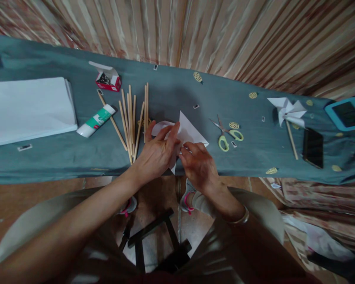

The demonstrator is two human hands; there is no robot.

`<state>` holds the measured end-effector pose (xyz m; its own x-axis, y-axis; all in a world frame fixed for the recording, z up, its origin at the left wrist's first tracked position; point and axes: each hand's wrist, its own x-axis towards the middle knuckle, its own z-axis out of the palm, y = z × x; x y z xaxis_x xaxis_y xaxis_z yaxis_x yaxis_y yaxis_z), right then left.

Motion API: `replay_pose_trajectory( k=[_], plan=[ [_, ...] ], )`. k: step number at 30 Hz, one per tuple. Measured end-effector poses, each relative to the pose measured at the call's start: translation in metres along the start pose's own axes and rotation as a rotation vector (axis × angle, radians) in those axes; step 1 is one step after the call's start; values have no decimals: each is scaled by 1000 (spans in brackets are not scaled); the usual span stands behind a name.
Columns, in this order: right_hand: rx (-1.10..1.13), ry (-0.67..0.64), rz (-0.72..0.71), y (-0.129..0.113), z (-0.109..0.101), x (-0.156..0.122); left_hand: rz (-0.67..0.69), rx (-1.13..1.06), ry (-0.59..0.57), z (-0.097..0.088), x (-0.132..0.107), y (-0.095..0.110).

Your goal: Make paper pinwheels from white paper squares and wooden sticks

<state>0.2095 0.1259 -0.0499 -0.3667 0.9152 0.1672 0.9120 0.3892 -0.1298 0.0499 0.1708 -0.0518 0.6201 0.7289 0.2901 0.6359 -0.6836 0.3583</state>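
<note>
A white paper pinwheel piece [191,128] lies near the front edge of the table, partly hidden by my hands. One corner points up and away from me, another to the right, and its left part curves up. My left hand [158,152] is over its left side, fingers bent and holding the paper. From the right, my right hand [199,163] pinches the paper near its middle, fingertips close to those of my left hand. Whatever lies between the fingertips is hidden. Several wooden sticks [131,122] lie just left of my left hand. Scissors [224,132] with green handles rest, blades apart, to the right.
A glue tube [96,120], an open red box [109,81] of small metal pieces and a paper stack [29,110] lie left. On the right are a finished pinwheel [286,112] on a stick, a black phone [312,148] and a blue-framed device [347,113]. A curtain [177,31] hangs behind.
</note>
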Motion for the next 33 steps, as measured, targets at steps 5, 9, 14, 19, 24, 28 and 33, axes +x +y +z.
replay_pose_trajectory(
  k=[5,9,14,19,24,28,33],
  plan=[
    [-22,-22,-25,3,3,-1,-18,-31,34,7,2,-7],
    [29,15,5,3,2,-2,-37,-102,64,6,5,-11],
    [77,40,21,3,2,-2,-54,-146,101,-11,5,-10],
    [69,42,29,4,2,-1,-128,-115,131,-25,-2,-14],
    [20,20,48,-2,0,6,-144,-90,161,-28,-8,-18],
    [18,-13,68,-6,-2,10,-144,-115,174,-27,-13,-18],
    [82,120,87,13,-9,7,-202,-151,137,-25,-22,-17]
  ],
)
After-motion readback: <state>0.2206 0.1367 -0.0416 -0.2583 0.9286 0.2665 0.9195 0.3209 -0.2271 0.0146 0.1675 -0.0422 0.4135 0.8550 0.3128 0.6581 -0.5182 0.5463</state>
